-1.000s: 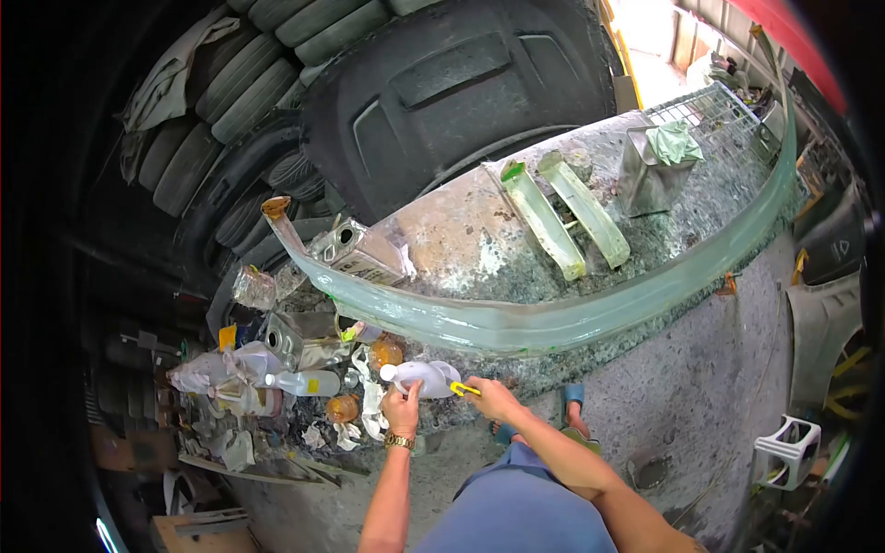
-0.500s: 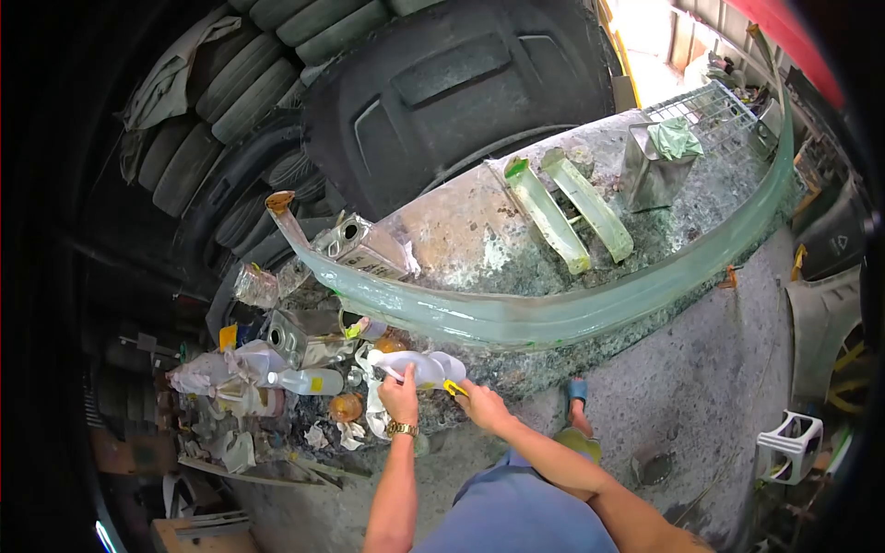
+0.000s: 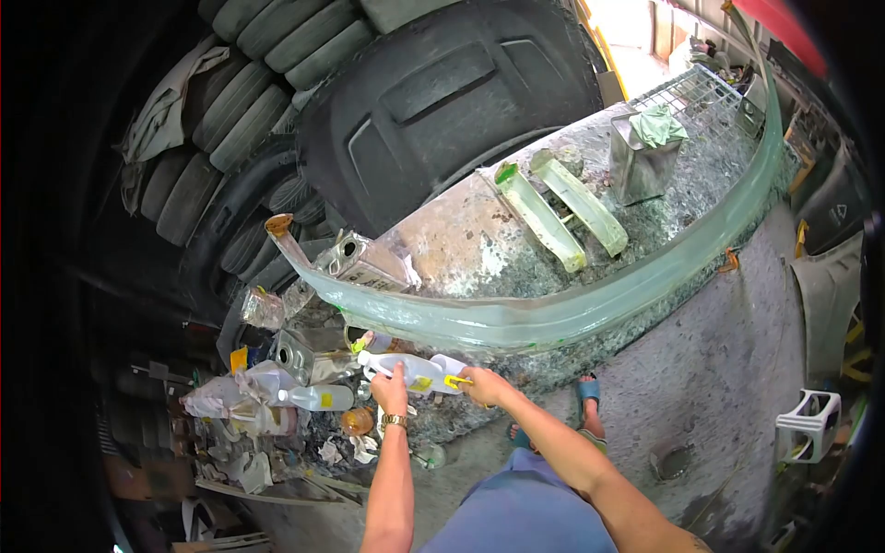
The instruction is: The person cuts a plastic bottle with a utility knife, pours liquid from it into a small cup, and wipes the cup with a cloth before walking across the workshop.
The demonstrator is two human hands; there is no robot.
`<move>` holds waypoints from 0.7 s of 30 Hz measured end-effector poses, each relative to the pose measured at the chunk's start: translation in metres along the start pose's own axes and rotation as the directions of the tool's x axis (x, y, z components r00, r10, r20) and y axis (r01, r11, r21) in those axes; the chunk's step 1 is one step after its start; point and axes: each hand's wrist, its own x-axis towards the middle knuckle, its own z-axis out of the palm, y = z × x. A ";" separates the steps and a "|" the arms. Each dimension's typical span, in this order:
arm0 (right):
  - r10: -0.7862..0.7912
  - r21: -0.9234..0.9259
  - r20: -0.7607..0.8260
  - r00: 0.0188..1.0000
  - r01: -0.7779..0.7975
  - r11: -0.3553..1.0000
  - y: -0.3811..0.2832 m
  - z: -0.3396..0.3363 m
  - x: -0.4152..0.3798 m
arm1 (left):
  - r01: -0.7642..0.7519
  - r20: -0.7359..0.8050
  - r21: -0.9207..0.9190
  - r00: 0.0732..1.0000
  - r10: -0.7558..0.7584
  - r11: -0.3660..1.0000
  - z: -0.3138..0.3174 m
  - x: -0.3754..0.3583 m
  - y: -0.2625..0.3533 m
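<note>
At the desk's (image 3: 445, 241) near edge, toward its left end: white bottle (image 3: 423, 370) in my left grip (image 3: 391, 391), clamped near the bottle's neck end. Neck points left past the fingers, base end runs right. My right grip (image 3: 483, 387) is clamped on a yellow tool (image 3: 454, 381) at the base end; can't tell blade contact. Long pale green strip (image 3: 516, 323) curves just beyond. Clear bottle (image 3: 320, 398) lies left, near orange jar (image 3: 357, 422).

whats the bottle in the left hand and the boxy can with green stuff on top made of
The bottle in the left hand looks like smooth plastic, given its milky, seemingly translucent body. The boxy can seems bare, dulled sheet metal, perhaps tinplate: silvery, smudged sides.
</note>
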 end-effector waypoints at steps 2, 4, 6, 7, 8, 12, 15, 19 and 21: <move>0.005 0.004 -0.023 1.000 -0.005 1.000 0.003 0.005 -0.004 | -0.044 -0.023 0.004 0.999 0.044 0.999 0.006 -0.003 0.000; -0.073 -0.031 -0.164 0.984 0.069 0.997 0.015 0.018 -0.012 | -0.131 -0.056 -0.013 0.990 0.130 0.991 0.010 -0.018 0.007; -0.095 -0.012 -0.241 0.966 0.094 0.995 0.029 0.038 -0.023 | -0.268 -0.128 0.011 0.955 0.267 0.963 0.010 -0.041 0.026; -0.114 0.004 -0.316 0.942 0.121 0.993 0.034 0.048 -0.029 | -0.265 -0.127 0.011 0.956 0.264 0.964 0.009 -0.049 0.031; -0.139 0.044 -0.351 0.926 0.165 0.985 0.039 0.058 -0.034 | -0.270 -0.125 0.031 0.954 0.272 0.962 0.007 -0.055 0.033; -0.060 0.358 -0.308 0.950 0.174 0.917 0.038 0.070 -0.051 | -0.279 -0.151 0.048 0.947 0.283 0.959 0.010 -0.060 0.020; 0.112 0.505 -0.189 0.976 -0.001 0.863 0.026 0.062 -0.065 | -0.284 -0.146 0.033 0.947 0.286 0.958 0.011 -0.058 0.019; 0.042 0.576 -0.200 0.979 0.083 0.813 0.031 0.072 -0.041 | -0.272 -0.143 -0.016 0.953 0.268 0.962 0.012 -0.058 0.017; 0.123 0.628 -0.154 0.980 0.001 0.778 0.030 0.071 -0.049 | -0.282 -0.149 -0.009 0.949 0.277 0.959 0.011 -0.058 0.021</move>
